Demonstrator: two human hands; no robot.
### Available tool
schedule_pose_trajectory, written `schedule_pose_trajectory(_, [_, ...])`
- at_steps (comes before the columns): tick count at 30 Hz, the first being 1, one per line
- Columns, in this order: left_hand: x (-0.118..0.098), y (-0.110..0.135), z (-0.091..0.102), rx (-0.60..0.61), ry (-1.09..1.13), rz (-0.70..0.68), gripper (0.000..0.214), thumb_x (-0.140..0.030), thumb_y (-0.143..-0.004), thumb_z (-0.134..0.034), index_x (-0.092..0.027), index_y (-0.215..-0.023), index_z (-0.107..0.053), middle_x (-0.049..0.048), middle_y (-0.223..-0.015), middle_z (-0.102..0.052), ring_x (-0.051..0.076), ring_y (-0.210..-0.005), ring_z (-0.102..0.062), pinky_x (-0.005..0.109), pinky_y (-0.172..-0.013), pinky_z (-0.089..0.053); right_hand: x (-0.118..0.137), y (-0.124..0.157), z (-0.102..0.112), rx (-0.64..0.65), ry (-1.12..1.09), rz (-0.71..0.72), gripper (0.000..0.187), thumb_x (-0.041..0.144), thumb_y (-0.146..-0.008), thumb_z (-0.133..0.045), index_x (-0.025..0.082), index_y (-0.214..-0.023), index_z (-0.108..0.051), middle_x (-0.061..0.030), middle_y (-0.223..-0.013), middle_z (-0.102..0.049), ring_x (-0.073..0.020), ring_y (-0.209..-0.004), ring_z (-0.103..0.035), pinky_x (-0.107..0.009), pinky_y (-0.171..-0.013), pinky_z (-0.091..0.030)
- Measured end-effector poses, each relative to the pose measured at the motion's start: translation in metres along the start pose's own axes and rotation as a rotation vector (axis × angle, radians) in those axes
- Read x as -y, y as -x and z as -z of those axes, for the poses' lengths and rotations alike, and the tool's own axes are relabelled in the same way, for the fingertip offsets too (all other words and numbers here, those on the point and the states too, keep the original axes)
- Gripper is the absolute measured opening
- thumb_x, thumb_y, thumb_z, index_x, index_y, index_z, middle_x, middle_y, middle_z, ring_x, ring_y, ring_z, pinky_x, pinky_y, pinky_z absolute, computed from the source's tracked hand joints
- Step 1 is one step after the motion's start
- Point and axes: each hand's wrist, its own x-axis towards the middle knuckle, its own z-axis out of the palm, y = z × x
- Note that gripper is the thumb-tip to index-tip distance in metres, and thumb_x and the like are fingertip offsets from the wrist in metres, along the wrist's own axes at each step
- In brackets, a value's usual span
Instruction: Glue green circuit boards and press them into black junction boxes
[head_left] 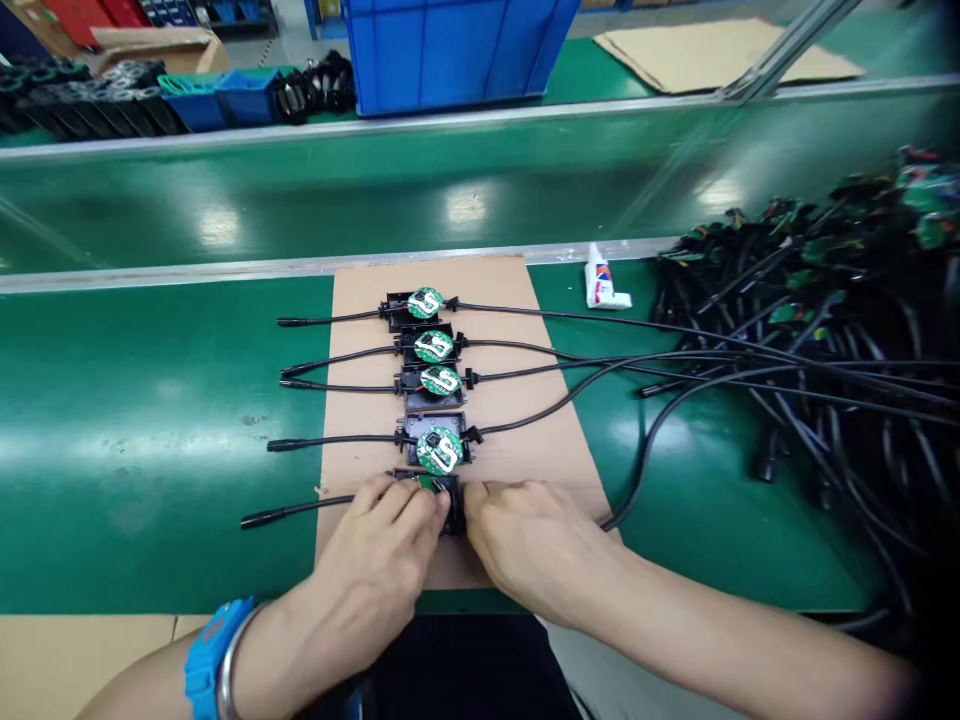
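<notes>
At the bottom of a row of black plastic housings, my left hand (pixel 386 550) has its bent fingers closed on a small green circuit board (pixel 426 482) in the nearest black housing (pixel 454 515), covering most of it. My right hand (pixel 517 525) is curled against the housing's right side. A black cable (pixel 626 505) runs under its wrist towards its fingers; the fingertips are hidden. A short lead with a plug (pixel 262 518) comes out to the left. Farther up lie several similar housings, each with a round green board, such as this circuit board (pixel 439 450).
A cardboard sheet (pixel 367 290) lies under the housings on the green bench (pixel 150 400). A large tangle of cables (pixel 817 350) fills the right side. A small white glue bottle (pixel 599 278) stands near the back ledge. Beyond it are a blue crate (pixel 457 50) and small blue bins (pixel 247 97).
</notes>
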Motion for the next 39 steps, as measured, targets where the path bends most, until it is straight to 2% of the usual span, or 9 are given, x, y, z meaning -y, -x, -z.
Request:
schedule_pose_trajectory(4, [0.021,0.017,0.024,-0.167,0.204,0.106,0.035,-0.011,-0.088,-0.05,-0.018,-0.122,-0.055,0.0077,-0.11,-0.062,0.021,-0.101,-0.055,0.039,-0.088,-0.041,0.004,0.021,-0.007,-0.356,0.029,-0.027,0.018,0.018,-0.087,-0.045,0.016,-0.079,-0.062,-0.0064,-0.071,-0.058,-0.0208,-0.063,-0.056,-0.029,-0.051,-0.037])
schedule_pose_trajectory(7, [0.036,0.022,0.028,-0.217,0.195,0.247,0.021,-0.017,-0.088,-0.055,-0.021,-0.107,-0.063,0.0058,-0.1,-0.065,0.021,-0.091,-0.057,0.039,-0.079,-0.043,0.022,0.023,-0.015,-0.481,0.017,0.094,0.028,0.013,-0.082,-0.046,0.01,-0.103,-0.064,-0.0088,-0.079,-0.059,-0.0205,-0.066,-0.055,-0.029,-0.05,-0.04])
schedule_pose_trajectory(11, [0.045,0.014,0.015,-0.132,0.298,0.273,0.013,-0.02,-0.089,-0.054,-0.021,-0.092,-0.067,0.0037,-0.089,-0.067,0.02,-0.083,-0.059,0.038,-0.076,-0.047,0.051,0.002,-0.025,-0.482,0.056,0.152,0.044,0.018,-0.082,-0.052,-0.003,-0.12,-0.057,-0.0153,-0.085,-0.062,-0.0229,-0.07,-0.056,-0.029,-0.045,-0.042])
schedule_pose_trajectory(17, [0.047,0.013,0.009,-0.12,0.406,0.235,0.018,-0.017,-0.09,-0.051,-0.019,-0.09,-0.069,0.0045,-0.084,-0.065,0.017,-0.079,-0.059,0.031,-0.071,-0.05,0.067,-0.02,-0.024,-0.361,0.058,0.231,0.028,0.018,-0.085,-0.049,0.003,-0.1,-0.069,-0.0225,-0.102,-0.065,-0.0241,-0.073,-0.058,-0.028,-0.044,-0.04])
schedule_pose_trajectory(21, [0.055,0.004,0.023,0.014,0.421,0.214,0.017,-0.015,-0.088,-0.053,-0.021,-0.085,-0.068,0.0029,-0.084,-0.064,0.016,-0.079,-0.059,0.029,-0.072,-0.05,0.044,-0.008,-0.004,-0.365,-0.146,0.273,0.027,0.023,-0.091,-0.045,0.011,-0.095,-0.069,-0.0125,-0.086,-0.065,-0.0209,-0.075,-0.056,-0.029,-0.053,-0.043])
schedule_pose_trajectory(25, [0.071,-0.018,0.027,-0.034,0.325,0.212,0.017,-0.013,-0.086,-0.053,-0.018,-0.099,-0.062,0.0063,-0.097,-0.061,0.02,-0.092,-0.056,0.036,-0.08,-0.049,-0.015,0.002,0.011,-0.553,-0.303,0.21,0.026,0.015,-0.09,-0.045,0.014,-0.109,-0.062,-0.0079,-0.089,-0.062,-0.0175,-0.081,-0.053,-0.03,-0.072,-0.045])
schedule_pose_trajectory(30, [0.077,-0.031,0.021,-0.061,0.275,0.197,0.01,-0.014,-0.089,-0.047,-0.016,-0.087,-0.056,0.0049,-0.088,-0.06,0.018,-0.083,-0.056,0.034,-0.075,-0.049,-0.074,-0.014,-0.004,-0.509,-0.293,0.116,0.018,0.014,-0.089,-0.047,0.014,-0.103,-0.058,-0.0092,-0.091,-0.061,-0.0215,-0.093,-0.051,-0.038,-0.082,-0.043])
schedule_pose_trajectory(35, [0.065,-0.023,0.035,-0.078,0.34,0.263,0.015,-0.017,-0.095,-0.038,-0.019,-0.095,-0.053,0.0007,-0.081,-0.061,0.013,-0.069,-0.059,0.025,-0.061,-0.047,-0.066,0.0,-0.002,-0.55,-0.295,0.262,0.021,0.007,-0.09,-0.038,0.014,-0.104,-0.052,-0.0077,-0.092,-0.058,-0.0158,-0.08,-0.055,-0.027,-0.065,-0.043])
schedule_pose_trajectory(39, [0.058,-0.023,0.037,-0.023,0.308,0.261,0.017,-0.02,-0.096,-0.037,-0.019,-0.093,-0.054,0.0012,-0.081,-0.061,0.015,-0.067,-0.06,0.026,-0.059,-0.048,-0.046,0.014,0.019,-0.408,-0.127,0.273,0.016,0.014,-0.091,-0.041,0.018,-0.083,-0.053,-0.0024,-0.075,-0.053,-0.0143,-0.06,-0.049,-0.028,-0.052,-0.032])
